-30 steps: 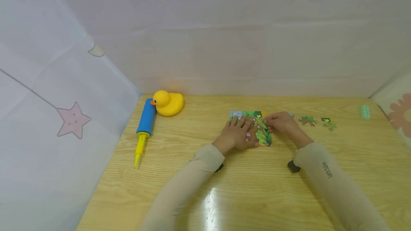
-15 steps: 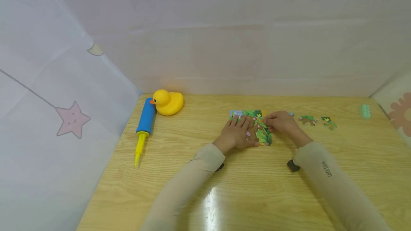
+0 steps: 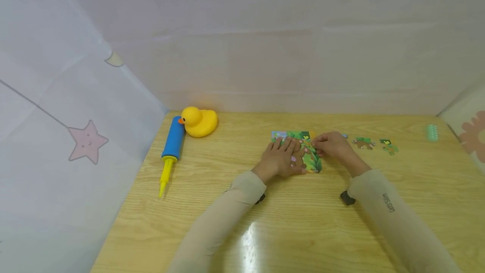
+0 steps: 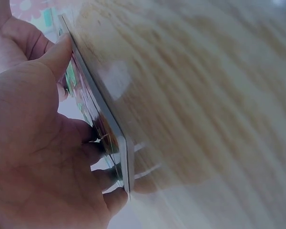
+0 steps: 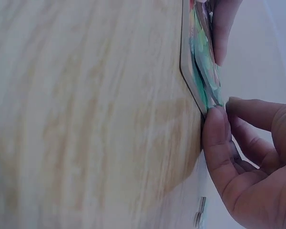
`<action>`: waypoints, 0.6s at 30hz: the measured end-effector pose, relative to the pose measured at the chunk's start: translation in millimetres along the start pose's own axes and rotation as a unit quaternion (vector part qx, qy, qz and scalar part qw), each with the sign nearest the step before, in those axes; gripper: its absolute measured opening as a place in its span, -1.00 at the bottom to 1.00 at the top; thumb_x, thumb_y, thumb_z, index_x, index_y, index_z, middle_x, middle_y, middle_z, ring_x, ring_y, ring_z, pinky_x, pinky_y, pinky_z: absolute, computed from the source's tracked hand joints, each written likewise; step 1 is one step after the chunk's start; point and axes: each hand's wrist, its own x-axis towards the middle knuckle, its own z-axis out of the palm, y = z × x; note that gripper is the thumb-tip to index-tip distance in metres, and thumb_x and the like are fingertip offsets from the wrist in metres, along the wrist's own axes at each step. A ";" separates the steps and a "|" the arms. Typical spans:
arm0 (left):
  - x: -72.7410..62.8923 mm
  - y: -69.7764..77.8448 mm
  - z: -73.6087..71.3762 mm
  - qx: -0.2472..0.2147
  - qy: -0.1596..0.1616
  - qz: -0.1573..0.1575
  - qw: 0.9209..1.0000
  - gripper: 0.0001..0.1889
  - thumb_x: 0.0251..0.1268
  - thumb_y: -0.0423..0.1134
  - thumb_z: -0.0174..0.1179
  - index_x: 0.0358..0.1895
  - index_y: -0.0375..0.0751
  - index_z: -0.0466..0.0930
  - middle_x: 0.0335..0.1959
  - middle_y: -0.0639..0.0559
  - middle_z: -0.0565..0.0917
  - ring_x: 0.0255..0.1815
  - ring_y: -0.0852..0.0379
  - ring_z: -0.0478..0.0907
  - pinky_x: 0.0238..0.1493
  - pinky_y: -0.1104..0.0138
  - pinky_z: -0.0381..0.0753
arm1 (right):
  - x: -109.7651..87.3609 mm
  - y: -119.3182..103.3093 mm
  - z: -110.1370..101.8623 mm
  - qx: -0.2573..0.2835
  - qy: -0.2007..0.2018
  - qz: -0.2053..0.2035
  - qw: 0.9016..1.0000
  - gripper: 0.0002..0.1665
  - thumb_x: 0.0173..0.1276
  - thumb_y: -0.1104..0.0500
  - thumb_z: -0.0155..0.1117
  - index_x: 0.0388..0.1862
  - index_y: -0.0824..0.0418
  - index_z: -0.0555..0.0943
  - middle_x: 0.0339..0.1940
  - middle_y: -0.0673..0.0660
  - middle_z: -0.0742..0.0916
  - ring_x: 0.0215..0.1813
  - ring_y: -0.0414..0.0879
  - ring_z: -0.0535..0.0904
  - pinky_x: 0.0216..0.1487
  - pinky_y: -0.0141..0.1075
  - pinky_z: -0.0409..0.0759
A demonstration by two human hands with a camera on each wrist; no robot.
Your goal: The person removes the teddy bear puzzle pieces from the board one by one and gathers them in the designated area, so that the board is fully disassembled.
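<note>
1 pzl (image 3: 313, 163) has LH (image 3: 279, 159) atop, RH (image 3: 333, 145) @ edge.

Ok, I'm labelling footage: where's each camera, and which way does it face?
Head: on the head, facing forward and down at the table; left hand, right hand and sleeves show.
Left wrist: worn there, facing the puzzle; left hand nearest, right hand beyond.
Right wrist: worn there, facing the puzzle; right hand nearest, left hand partly visible.
Shared: both wrist views show puzzle and table.
</note>
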 end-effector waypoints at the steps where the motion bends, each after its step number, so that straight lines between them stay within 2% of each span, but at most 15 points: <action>1: 0.1 -0.1 0.2 0.001 0.001 0.001 1.000 0.09 0.29 0.57 -0.07 0.68 0.02 -0.22 0.72 0.07 -0.18 0.73 -0.06 -0.24 0.69 0.03 -0.08 | -0.3 0.1 0.3 0.001 0.000 0.001 1.000 -0.55 0.56 0.15 0.16 0.25 0.44 0.55 0.00 0.29 0.71 -0.16 -0.12 0.66 -0.13 -0.37 0.74; 6: -0.9 -0.1 -0.4 -0.002 -0.001 0.005 1.000 0.07 0.31 0.55 -0.08 0.68 0.03 -0.24 0.72 0.06 -0.19 0.73 -0.06 -0.25 0.69 0.01 -0.09 | -0.6 1.2 1.7 -0.004 0.004 0.004 1.000 -0.53 0.58 0.13 0.13 0.31 0.40 0.53 0.02 0.28 0.72 -0.15 -0.12 0.67 -0.12 -0.37 0.74; 11: -1.2 -0.1 -0.4 0.007 -0.005 -0.001 1.000 0.07 0.30 0.57 -0.11 0.68 0.05 -0.25 0.72 0.08 -0.19 0.73 -0.05 -0.26 0.69 0.04 -0.10 | -0.2 1.9 1.9 -0.004 0.000 0.004 1.000 -0.56 0.57 0.14 0.15 0.26 0.40 0.57 -0.05 0.23 0.72 -0.15 -0.12 0.66 -0.12 -0.39 0.73; 18: 0.8 0.1 1.9 0.007 -0.001 0.001 1.000 0.07 0.30 0.57 -0.11 0.68 0.07 -0.25 0.72 0.08 -0.20 0.73 -0.05 -0.26 0.69 0.03 -0.10 | -3.2 0.3 0.9 -0.011 -0.006 -0.013 1.000 -0.58 0.56 0.13 0.17 0.23 0.40 0.56 -0.04 0.23 0.72 -0.13 -0.09 0.65 -0.08 -0.36 0.74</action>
